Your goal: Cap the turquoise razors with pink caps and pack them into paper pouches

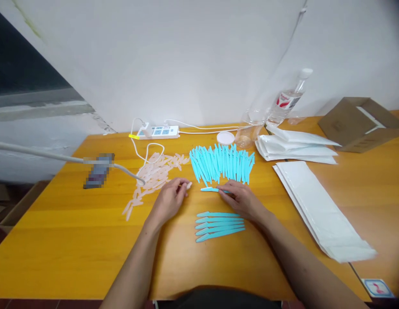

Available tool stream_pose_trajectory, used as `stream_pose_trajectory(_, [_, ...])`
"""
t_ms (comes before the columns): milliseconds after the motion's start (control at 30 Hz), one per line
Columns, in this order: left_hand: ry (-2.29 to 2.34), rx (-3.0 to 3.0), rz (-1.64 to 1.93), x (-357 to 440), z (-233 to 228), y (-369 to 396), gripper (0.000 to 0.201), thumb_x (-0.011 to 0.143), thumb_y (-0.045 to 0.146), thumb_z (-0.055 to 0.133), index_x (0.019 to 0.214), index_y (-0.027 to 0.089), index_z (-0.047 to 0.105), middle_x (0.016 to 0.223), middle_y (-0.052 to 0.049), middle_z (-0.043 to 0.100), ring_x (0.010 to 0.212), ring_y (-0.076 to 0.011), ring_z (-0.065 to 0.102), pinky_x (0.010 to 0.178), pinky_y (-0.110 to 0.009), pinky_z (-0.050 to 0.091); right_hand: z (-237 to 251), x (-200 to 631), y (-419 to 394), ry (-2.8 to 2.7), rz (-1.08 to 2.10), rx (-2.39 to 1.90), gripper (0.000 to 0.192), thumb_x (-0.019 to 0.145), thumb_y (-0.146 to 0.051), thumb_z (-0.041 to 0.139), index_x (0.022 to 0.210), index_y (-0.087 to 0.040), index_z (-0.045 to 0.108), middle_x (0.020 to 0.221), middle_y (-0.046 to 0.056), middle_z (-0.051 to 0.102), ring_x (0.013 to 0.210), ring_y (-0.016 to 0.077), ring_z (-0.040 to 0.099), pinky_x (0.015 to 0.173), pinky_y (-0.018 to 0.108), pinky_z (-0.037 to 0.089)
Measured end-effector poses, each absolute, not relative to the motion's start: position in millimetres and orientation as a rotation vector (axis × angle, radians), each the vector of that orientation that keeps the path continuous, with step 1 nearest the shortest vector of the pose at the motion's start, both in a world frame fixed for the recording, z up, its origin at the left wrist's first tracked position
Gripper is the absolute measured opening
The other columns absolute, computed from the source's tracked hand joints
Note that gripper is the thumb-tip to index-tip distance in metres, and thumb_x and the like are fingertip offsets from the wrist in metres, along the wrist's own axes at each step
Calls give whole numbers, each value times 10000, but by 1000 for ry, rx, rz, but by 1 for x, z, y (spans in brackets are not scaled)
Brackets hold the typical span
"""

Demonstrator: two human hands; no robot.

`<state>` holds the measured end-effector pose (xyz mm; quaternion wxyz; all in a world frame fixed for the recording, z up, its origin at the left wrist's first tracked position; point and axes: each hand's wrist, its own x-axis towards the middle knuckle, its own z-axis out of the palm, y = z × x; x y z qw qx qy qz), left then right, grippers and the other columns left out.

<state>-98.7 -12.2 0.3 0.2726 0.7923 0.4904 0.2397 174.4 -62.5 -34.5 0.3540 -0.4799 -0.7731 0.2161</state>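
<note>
The phone (98,170) on the table (74,240) is blurred over; nothing on it can be read. The right hand (240,198) covers one end of the turquoise piece (210,189) under its fingers. The small pale piece (188,185) at the left hand (170,198) is too small to identify. The cardboard box (360,124) is cut by the right edge. The sticker (378,287) near the lower right corner is illegible. Both forearms leave the bottom edge.
</note>
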Motion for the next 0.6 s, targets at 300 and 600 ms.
stream_pose_trajectory(300, [1155,2122,649,-80,-13,-25,221,997,239,502,1056,218,715,1027,-53,755,927,-193,692,840,-302,508,-33,169,-65,-2089,591,-1266,279,1026,-296,484,1129,-228,734,891,70,672,841,192,617,754,318,503])
stream_pose_trajectory(600, [1007,2192,634,-68,-17,-35,229,1003,210,511,1104,212,717,1042,-59,756,951,-185,701,849,-289,525,-23,161,-72,-2189,677,-1265,244,1009,-276,532,1045,-207,763,885,65,677,858,184,623,766,290,490])
